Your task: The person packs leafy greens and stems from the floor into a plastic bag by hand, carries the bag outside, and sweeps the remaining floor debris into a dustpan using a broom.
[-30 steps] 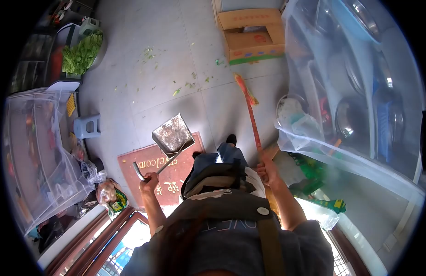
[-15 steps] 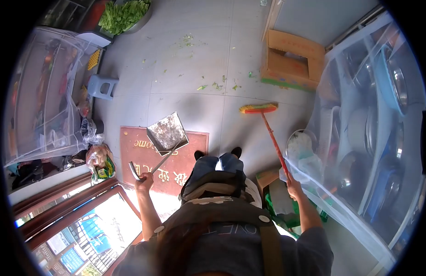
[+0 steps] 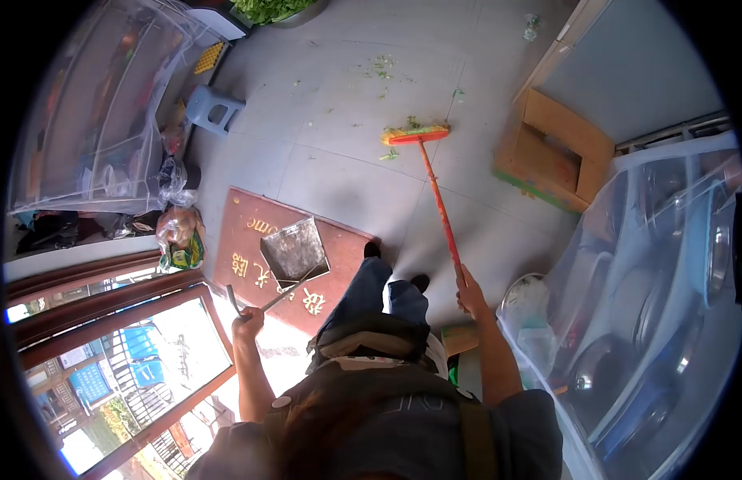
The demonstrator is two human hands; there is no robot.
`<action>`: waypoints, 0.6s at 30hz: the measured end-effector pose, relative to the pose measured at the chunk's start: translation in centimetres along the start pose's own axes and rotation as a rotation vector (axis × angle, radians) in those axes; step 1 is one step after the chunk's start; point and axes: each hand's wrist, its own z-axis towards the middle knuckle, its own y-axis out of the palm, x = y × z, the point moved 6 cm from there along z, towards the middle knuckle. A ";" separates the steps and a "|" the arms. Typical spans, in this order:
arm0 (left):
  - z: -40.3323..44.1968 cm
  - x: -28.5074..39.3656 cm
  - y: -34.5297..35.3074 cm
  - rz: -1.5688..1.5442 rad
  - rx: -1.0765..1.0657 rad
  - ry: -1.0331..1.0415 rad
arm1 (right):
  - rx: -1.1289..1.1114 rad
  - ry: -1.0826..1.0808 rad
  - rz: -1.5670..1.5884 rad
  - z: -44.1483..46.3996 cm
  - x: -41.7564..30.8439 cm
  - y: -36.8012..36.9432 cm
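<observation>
My right hand is wrapped round the red handle of a broom. The broom's orange and yellow head rests on the grey tiled floor, right at some green leaf scraps. More scraps are scattered farther off. In my left hand is the handle of a metal dustpan, closed in my fingers. The dustpan's square, stained pan is over the reddish-brown doormat with gold lettering; whether it touches the mat I cannot tell.
A blue stool stands on the left near a mesh-covered rack. To the right are a cardboard box and another covered rack with metal bowls. A basin of leafy greens is at the top. Behind my left arm is a glass door.
The broom has swung forward and left, onto the leaf scraps. My feet have shifted and my view has turned. The dustpan stays in my left hand over the doormat.
</observation>
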 end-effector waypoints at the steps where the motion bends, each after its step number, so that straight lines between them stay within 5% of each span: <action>1: 0.2 0.2 -0.1 -0.030 0.008 -0.021 | 0.005 0.031 -0.015 -1.9 2.4 0.5; 2: 0.6 0.1 -0.3 -0.058 0.016 -0.043 | 0.116 -0.249 -0.171 -1.2 6.5 0.5; 5: 2.5 -1.8 0.4 -0.104 0.018 -0.063 | 0.133 -0.219 -0.394 -2.4 8.9 2.1; 7: 4.5 -2.5 2.1 -0.070 0.032 -0.079 | 0.274 -0.436 -0.550 2.9 9.2 3.7; 10: 12.1 -0.2 4.9 -0.003 0.006 -0.049 | 0.091 -0.260 -0.156 8.4 -3.9 6.4; 11: 14.2 0.1 6.1 -0.092 0.061 -0.227 | -0.037 -0.107 -0.023 7.3 -11.0 7.0; 13: 12.7 -3.8 9.0 -0.030 0.077 -0.076 | 0.064 -0.134 -0.147 10.0 -17.0 5.6; 16: 15.4 -1.3 11.7 0.000 0.008 0.038 | 0.129 -0.097 -0.197 7.9 -15.9 3.2; 18: 16.6 -1.5 12.4 -0.015 0.021 -0.081 | 0.170 0.011 -0.131 2.9 -12.0 1.3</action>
